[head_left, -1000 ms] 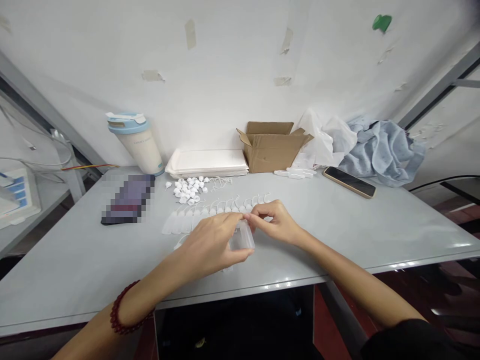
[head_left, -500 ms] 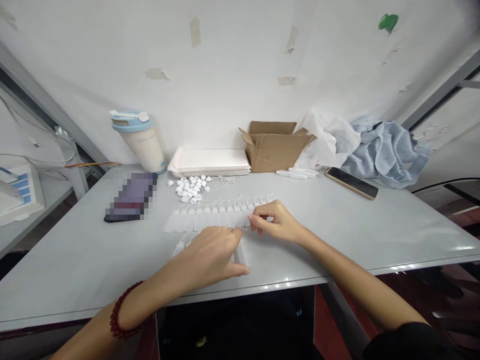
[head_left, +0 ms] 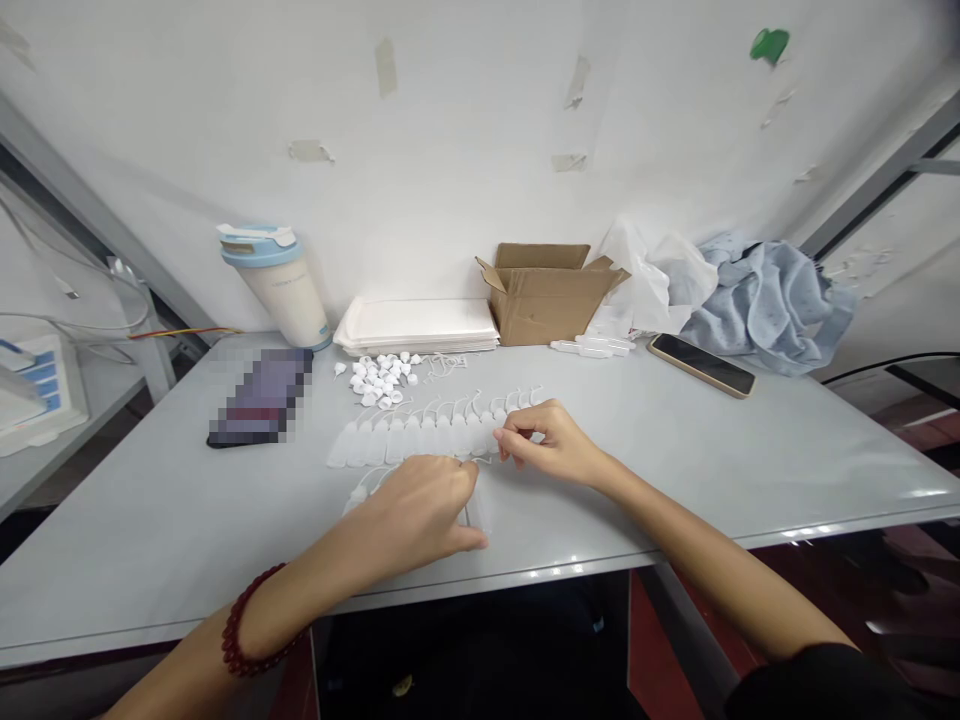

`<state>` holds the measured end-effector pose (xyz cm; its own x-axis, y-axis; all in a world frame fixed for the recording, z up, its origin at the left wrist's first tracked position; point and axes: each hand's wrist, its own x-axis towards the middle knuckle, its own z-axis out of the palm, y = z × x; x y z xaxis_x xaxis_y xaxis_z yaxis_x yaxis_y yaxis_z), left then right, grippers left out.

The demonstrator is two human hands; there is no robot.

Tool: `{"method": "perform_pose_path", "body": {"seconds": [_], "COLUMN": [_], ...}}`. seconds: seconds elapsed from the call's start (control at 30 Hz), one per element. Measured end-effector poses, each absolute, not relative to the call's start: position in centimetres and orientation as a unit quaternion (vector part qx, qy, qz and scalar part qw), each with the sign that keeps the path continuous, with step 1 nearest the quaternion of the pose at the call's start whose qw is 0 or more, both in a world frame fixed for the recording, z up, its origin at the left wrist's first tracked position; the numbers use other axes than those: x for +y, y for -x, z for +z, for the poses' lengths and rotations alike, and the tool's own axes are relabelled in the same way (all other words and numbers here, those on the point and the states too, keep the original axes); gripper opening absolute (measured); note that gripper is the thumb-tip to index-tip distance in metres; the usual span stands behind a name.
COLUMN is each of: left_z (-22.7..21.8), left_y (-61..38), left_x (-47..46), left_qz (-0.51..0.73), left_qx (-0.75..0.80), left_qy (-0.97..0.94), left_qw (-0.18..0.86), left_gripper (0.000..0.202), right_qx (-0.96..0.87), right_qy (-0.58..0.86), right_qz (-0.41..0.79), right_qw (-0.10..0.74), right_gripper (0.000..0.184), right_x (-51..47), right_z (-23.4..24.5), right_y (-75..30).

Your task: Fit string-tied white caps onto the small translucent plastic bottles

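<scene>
My left hand (head_left: 420,505) is over the front row of small translucent plastic pieces (head_left: 478,510), palm down. Its thumb stretches to the right, apart from the index finger, beside the rightmost front piece; its other fingers are mostly hidden. My right hand (head_left: 551,445) is at the right end of the back row of translucent pieces (head_left: 420,440), thumb and index finger pinched together. Whatever lies in that pinch is too small to make out. Thin white strings (head_left: 472,405) curl from the tops of the back row. Part of the front row is covered by my left hand.
Behind the rows lie a pile of small white caps (head_left: 382,378) and loose strings (head_left: 446,366). Along the wall stand a tumbler (head_left: 281,285), white envelopes (head_left: 420,325), an open cardboard box (head_left: 551,300), plastic bags (head_left: 652,270) and blue cloth (head_left: 772,305). Phones lie left (head_left: 262,395) and right (head_left: 701,365).
My left hand has shifted slightly left, its thumb tip with it. My right hand stays in nearly the same place, still pinched. The rows look unchanged.
</scene>
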<state>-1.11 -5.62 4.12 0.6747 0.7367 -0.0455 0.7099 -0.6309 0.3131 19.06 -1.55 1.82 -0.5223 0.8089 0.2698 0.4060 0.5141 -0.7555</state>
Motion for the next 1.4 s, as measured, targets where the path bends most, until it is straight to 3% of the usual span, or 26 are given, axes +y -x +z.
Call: {"method": "perform_pose_path", "body": {"seconds": [1.4], "left_z": [4.92], "left_y": [1.32], "left_x": [-5.77], "left_qz": [-0.041], "left_qx": [0.408], "left_qy": [-0.898], "left_qw": [0.161], "left_gripper": [0.035], "right_qx": [-0.807], "right_qy": [0.375], "right_qz": [0.315], "right_qw": [0.329], "right_gripper": [0.033], "right_x": [-1.37], "right_z": [1.67], "right_y": [-19.03]}}
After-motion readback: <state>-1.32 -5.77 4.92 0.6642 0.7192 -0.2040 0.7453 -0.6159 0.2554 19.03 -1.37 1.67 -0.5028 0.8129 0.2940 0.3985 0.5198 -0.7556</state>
